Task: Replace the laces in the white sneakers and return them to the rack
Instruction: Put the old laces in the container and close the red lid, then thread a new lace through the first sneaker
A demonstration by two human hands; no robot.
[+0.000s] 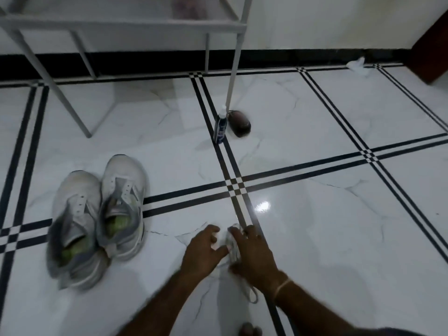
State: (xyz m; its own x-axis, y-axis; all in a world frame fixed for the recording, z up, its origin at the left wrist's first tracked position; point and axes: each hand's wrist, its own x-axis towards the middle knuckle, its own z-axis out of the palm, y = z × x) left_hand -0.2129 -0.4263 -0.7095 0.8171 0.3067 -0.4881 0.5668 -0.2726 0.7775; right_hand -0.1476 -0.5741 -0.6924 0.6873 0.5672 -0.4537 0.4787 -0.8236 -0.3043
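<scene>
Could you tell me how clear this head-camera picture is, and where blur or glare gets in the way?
Head view: dim overall; motion blur smears the white sneakers and the laces at the right hand; a glare spot burns the floor just beyond it; the rack at top looks soft.

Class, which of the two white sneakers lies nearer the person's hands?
The sneaker whose toe reaches nearer the rack; the other sneaker lies beyond it, farther from the left hand.

Dim and motion-blurred, with a glare spot on the glossy floor.
</scene>
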